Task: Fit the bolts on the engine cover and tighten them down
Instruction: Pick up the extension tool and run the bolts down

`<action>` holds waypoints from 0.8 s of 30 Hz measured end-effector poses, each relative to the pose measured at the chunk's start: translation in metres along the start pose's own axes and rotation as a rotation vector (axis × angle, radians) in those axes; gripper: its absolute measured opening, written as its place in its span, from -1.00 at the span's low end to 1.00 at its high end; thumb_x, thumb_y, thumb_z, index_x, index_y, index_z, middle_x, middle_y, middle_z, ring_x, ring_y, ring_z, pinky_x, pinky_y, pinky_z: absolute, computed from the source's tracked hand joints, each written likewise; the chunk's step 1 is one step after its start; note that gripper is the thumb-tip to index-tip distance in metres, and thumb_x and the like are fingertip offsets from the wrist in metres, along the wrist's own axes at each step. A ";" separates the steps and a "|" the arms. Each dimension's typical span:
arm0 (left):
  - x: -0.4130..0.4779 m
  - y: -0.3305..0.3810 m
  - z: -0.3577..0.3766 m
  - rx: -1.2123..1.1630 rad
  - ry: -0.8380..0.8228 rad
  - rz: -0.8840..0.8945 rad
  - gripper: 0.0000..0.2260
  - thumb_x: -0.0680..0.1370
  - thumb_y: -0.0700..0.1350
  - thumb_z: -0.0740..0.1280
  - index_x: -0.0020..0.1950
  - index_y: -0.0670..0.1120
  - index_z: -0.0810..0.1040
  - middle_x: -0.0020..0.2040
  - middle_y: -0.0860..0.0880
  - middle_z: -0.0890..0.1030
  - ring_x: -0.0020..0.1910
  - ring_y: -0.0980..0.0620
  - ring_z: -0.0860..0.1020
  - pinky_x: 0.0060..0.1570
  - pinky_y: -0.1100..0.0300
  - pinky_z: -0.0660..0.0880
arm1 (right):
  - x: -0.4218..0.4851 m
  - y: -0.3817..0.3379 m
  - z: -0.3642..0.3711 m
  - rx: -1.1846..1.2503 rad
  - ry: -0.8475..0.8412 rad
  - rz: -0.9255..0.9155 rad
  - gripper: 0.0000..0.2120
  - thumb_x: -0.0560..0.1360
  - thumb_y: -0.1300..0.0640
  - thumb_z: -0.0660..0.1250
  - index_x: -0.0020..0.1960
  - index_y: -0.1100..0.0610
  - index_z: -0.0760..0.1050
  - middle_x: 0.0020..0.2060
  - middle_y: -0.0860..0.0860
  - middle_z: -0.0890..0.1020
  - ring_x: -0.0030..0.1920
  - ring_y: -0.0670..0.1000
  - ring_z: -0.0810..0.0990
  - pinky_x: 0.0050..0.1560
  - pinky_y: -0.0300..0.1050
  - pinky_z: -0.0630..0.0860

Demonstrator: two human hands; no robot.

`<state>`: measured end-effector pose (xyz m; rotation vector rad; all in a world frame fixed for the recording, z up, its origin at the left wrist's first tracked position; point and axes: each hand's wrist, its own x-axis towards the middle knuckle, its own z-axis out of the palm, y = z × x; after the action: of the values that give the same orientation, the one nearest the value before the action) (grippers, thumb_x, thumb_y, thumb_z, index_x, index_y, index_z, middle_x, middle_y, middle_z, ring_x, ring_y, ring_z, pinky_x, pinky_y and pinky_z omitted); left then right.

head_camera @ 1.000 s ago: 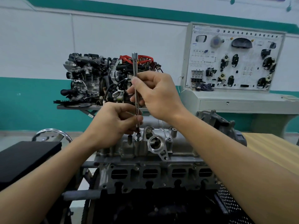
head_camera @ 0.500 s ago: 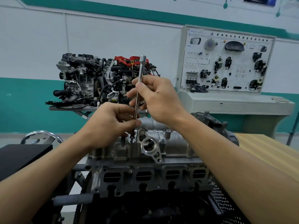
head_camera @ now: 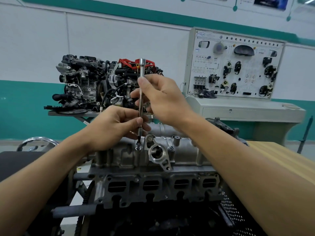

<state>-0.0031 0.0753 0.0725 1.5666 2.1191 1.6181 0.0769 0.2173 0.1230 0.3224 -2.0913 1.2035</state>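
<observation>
Our left hand (head_camera: 112,126) and right hand (head_camera: 162,97) pinch an upright driver bar (head_camera: 141,99) on a bolt (head_camera: 138,145) standing proud of the engine cover (head_camera: 187,150); tightening seems barely begun.

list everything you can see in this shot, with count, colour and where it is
long chrome socket driver: 1, silver, upright over the engine cover
small dark steel bolt: 1, dark, under the driver's tip at a hole in the cover
cast grey metal engine cover: 1, grey, centre, on top of the engine
grey engine block face with four ports: 1, grey, below the cover
assembled display engine with red parts: 1, black, grey and red, on a stand behind
white training panel of car electrical parts: 1, white, back right
light wooden tabletop: 1, tan, right
chrome ring: 1, silver, left
left hand: 1, pinches the driver's lower shaft
right hand: 1, pinches the upper shaft
</observation>
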 end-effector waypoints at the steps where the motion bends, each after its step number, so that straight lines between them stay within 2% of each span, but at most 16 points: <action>1: 0.000 0.001 0.000 0.020 -0.012 -0.003 -0.75 0.59 -0.10 0.27 0.13 -0.20 0.65 -0.02 -0.06 0.74 -0.02 -0.03 0.71 -0.04 0.15 0.65 | 0.000 0.000 -0.001 0.012 -0.020 -0.005 -0.83 0.67 0.08 0.20 -0.04 0.05 0.53 -0.22 0.02 0.71 -0.28 -0.04 0.64 -0.31 -0.26 0.50; 3: 0.000 0.003 0.002 0.030 -0.034 -0.011 -0.75 0.60 -0.08 0.26 0.16 -0.16 0.63 -0.01 -0.04 0.74 -0.01 0.03 0.70 -0.03 0.14 0.65 | -0.002 0.002 -0.003 0.036 -0.007 -0.012 -0.77 0.67 0.14 0.19 -0.04 0.22 0.56 -0.29 0.01 0.68 -0.31 -0.04 0.61 -0.29 -0.18 0.56; 5: 0.000 0.006 0.005 0.023 -0.020 -0.013 -0.70 0.54 0.01 0.32 0.15 -0.16 0.64 -0.04 -0.06 0.75 -0.02 0.03 0.71 -0.04 0.13 0.65 | -0.002 0.003 -0.004 0.040 0.052 -0.026 -0.75 0.63 0.15 0.28 -0.10 0.30 0.59 -0.35 0.03 0.68 -0.36 -0.04 0.60 -0.25 -0.13 0.58; 9: 0.001 0.005 0.005 -0.038 0.063 0.011 -0.72 0.44 -0.05 0.46 -0.01 -0.25 0.64 -0.13 -0.16 0.74 -0.10 -0.07 0.73 -0.09 0.16 0.66 | 0.000 0.002 -0.001 -0.010 0.199 -0.033 -0.72 0.46 0.04 0.52 -0.30 0.14 0.52 -0.32 0.17 0.69 -0.43 -0.09 0.55 -0.35 -0.16 0.55; 11: 0.002 0.002 0.002 -0.046 0.036 0.005 -0.73 0.47 -0.09 0.44 -0.05 -0.31 0.63 -0.13 -0.16 0.74 -0.10 -0.05 0.73 -0.12 0.24 0.63 | 0.000 0.003 0.002 0.014 0.172 -0.011 -0.72 0.50 -0.03 0.46 -0.28 0.09 0.51 -0.29 0.13 0.70 -0.42 -0.14 0.54 -0.35 -0.25 0.50; 13: 0.003 0.000 0.000 -0.063 -0.025 -0.023 -0.73 0.50 -0.09 0.38 0.03 -0.29 0.64 -0.06 -0.13 0.75 -0.04 -0.03 0.72 -0.08 0.26 0.62 | -0.002 0.006 0.004 0.096 0.077 0.018 -0.73 0.62 -0.05 0.27 -0.18 0.04 0.55 -0.27 0.01 0.71 -0.31 -0.14 0.60 -0.26 -0.31 0.50; 15: 0.005 -0.001 -0.002 -0.081 -0.074 -0.051 -0.71 0.53 -0.08 0.32 0.12 -0.23 0.64 0.00 -0.11 0.74 0.03 -0.04 0.71 -0.01 0.20 0.63 | -0.004 0.013 0.005 0.170 0.024 0.030 -0.73 0.68 0.02 0.14 -0.04 0.04 0.57 -0.24 -0.06 0.71 -0.24 -0.12 0.61 -0.23 -0.29 0.51; 16: 0.005 -0.001 -0.002 -0.090 -0.093 -0.066 -0.70 0.53 -0.08 0.30 0.15 -0.21 0.63 0.02 -0.11 0.74 0.05 -0.04 0.70 0.01 0.18 0.63 | -0.005 0.016 0.006 0.182 0.033 0.022 -0.75 0.69 0.06 0.14 -0.02 0.05 0.57 -0.25 -0.06 0.70 -0.24 -0.12 0.60 -0.20 -0.25 0.52; 17: 0.006 -0.001 -0.001 -0.094 -0.107 -0.073 -0.69 0.53 -0.07 0.29 0.17 -0.20 0.62 0.03 -0.10 0.74 0.06 -0.04 0.70 0.01 0.18 0.64 | -0.006 0.019 0.007 0.182 0.057 0.006 -0.76 0.68 0.10 0.17 -0.04 0.06 0.59 -0.28 -0.06 0.69 -0.24 -0.12 0.60 -0.19 -0.22 0.52; 20: 0.005 0.001 0.001 -0.083 -0.078 -0.059 -0.69 0.48 -0.01 0.37 0.12 -0.17 0.65 -0.01 -0.12 0.74 0.00 -0.03 0.71 -0.07 0.17 0.64 | -0.006 0.020 0.009 0.196 0.137 -0.042 -0.85 0.58 0.16 0.36 -0.16 0.11 0.60 -0.35 -0.04 0.68 -0.31 -0.15 0.61 -0.24 -0.29 0.53; 22: 0.005 0.001 0.001 -0.100 0.001 -0.041 -0.70 0.43 0.01 0.45 0.00 -0.20 0.67 -0.09 -0.16 0.74 -0.08 -0.05 0.72 -0.15 0.21 0.63 | -0.003 0.019 0.011 0.210 0.198 -0.023 -0.85 0.48 0.15 0.50 -0.20 0.15 0.57 -0.34 0.08 0.68 -0.31 -0.08 0.63 -0.23 -0.17 0.60; 24: 0.003 0.000 0.000 -0.128 0.066 -0.023 -0.77 0.42 -0.06 0.48 -0.11 -0.23 0.64 -0.14 -0.19 0.73 -0.15 -0.04 0.72 -0.20 0.25 0.61 | -0.001 0.017 0.011 0.189 0.201 0.025 -0.78 0.44 0.07 0.53 -0.21 0.15 0.54 -0.32 0.15 0.64 -0.30 -0.02 0.58 -0.19 -0.02 0.59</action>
<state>-0.0045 0.0775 0.0740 1.4662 2.0111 1.7828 0.0636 0.2170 0.1077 0.2508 -1.8194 1.3926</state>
